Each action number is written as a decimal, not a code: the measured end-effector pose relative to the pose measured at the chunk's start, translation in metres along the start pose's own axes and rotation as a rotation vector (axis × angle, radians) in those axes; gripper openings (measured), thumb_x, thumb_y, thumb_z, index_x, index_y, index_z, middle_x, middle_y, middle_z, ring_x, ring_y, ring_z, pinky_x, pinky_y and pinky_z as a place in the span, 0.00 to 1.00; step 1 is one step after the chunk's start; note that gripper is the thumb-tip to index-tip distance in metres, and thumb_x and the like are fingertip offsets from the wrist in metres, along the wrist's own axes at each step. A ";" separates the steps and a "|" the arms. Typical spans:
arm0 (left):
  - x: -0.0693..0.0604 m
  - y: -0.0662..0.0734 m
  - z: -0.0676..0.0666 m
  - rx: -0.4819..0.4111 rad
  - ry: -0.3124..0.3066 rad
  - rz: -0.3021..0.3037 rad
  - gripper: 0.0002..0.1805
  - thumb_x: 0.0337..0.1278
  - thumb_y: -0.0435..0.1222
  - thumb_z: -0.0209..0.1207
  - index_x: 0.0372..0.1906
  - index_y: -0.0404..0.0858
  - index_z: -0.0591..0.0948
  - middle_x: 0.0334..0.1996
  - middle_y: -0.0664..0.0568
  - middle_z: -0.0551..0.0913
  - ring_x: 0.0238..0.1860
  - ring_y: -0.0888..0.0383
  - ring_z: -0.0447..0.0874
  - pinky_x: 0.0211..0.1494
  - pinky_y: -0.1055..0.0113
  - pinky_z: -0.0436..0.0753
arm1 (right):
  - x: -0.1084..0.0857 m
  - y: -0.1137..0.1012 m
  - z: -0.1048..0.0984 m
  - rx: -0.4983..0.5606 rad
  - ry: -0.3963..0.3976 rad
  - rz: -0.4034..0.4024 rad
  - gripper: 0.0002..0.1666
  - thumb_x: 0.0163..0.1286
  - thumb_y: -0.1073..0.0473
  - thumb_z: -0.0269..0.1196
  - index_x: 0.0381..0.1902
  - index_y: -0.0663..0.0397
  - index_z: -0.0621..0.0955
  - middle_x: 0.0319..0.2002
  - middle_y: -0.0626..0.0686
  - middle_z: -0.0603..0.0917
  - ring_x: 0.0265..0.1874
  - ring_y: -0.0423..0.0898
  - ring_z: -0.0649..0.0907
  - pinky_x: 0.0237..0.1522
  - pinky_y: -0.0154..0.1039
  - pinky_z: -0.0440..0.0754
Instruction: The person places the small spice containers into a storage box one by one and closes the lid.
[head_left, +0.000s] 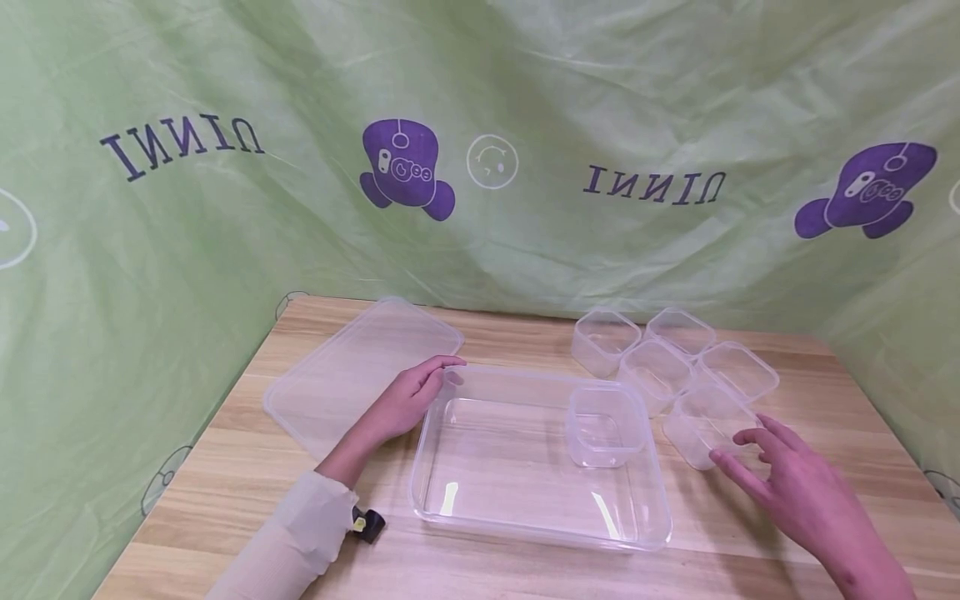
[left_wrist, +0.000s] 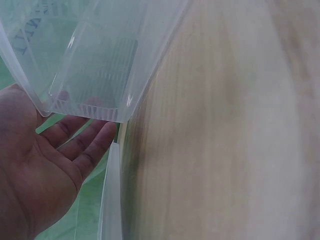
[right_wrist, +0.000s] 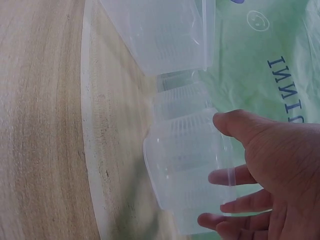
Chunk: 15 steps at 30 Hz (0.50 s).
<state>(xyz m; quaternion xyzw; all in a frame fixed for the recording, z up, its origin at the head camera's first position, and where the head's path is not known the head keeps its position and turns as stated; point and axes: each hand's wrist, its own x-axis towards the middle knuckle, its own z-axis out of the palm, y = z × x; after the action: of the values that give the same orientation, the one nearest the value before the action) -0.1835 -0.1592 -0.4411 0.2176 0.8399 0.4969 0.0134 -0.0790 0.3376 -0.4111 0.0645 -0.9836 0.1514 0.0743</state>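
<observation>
A large clear plastic container (head_left: 525, 537) stands on the table, with one small clear plastic box (head_left: 606, 462) inside it at the right. My left hand (head_left: 408, 398) grips the large container at its far left corner; in the left wrist view, the fingers (left_wrist: 90, 145) lie against its end wall. At the right, my right hand (head_left: 806, 483) is spread beside the nearest of several small boxes (head_left: 697, 429). Its thumb and fingers (right_wrist: 235, 175) are at the box's rim without closing round it; whether they touch it I cannot tell.
A flat translucent lid (head_left: 352, 375) lies on the left of the wooden table (head_left: 225, 500), behind my left forearm. Beyond the nearest small box, more small boxes (head_left: 678, 329) stand close together at the back right. A green printed curtain (head_left: 525, 250) hangs behind the table.
</observation>
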 end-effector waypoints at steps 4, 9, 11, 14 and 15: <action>-0.001 0.001 0.000 0.002 -0.001 0.000 0.21 0.83 0.36 0.40 0.66 0.42 0.79 0.49 0.48 0.87 0.51 0.48 0.82 0.55 0.50 0.76 | 0.000 0.000 0.001 0.012 -0.008 0.012 0.31 0.71 0.39 0.67 0.50 0.64 0.82 0.65 0.79 0.68 0.42 0.71 0.83 0.41 0.74 0.75; 0.000 0.001 0.000 -0.001 -0.001 0.000 0.21 0.83 0.36 0.40 0.66 0.42 0.79 0.49 0.48 0.87 0.53 0.48 0.83 0.57 0.50 0.77 | 0.000 -0.001 0.002 0.038 0.005 0.017 0.28 0.71 0.40 0.67 0.47 0.62 0.82 0.64 0.80 0.68 0.42 0.69 0.84 0.41 0.73 0.75; 0.000 0.002 0.000 -0.003 0.000 -0.002 0.21 0.83 0.36 0.40 0.66 0.42 0.79 0.49 0.48 0.87 0.54 0.48 0.83 0.57 0.50 0.77 | 0.000 -0.001 0.002 0.049 0.012 0.016 0.27 0.71 0.41 0.68 0.47 0.62 0.82 0.64 0.80 0.68 0.43 0.70 0.84 0.41 0.72 0.75; 0.000 0.001 0.000 -0.003 0.002 -0.001 0.20 0.83 0.36 0.40 0.66 0.42 0.79 0.49 0.48 0.87 0.54 0.49 0.83 0.58 0.49 0.77 | 0.000 -0.002 0.002 0.062 0.027 0.009 0.26 0.70 0.42 0.69 0.45 0.61 0.83 0.64 0.80 0.69 0.44 0.71 0.84 0.42 0.72 0.75; 0.000 0.000 0.000 -0.002 0.003 -0.001 0.20 0.83 0.36 0.40 0.66 0.42 0.79 0.49 0.48 0.87 0.54 0.49 0.83 0.58 0.49 0.77 | 0.000 -0.002 0.002 0.066 0.031 0.006 0.25 0.70 0.42 0.69 0.45 0.61 0.83 0.63 0.80 0.69 0.44 0.71 0.84 0.43 0.72 0.75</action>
<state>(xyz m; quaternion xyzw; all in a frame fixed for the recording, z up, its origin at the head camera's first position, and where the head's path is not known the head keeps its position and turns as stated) -0.1837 -0.1592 -0.4405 0.2163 0.8396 0.4982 0.0127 -0.0794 0.3353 -0.4122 0.0618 -0.9769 0.1849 0.0871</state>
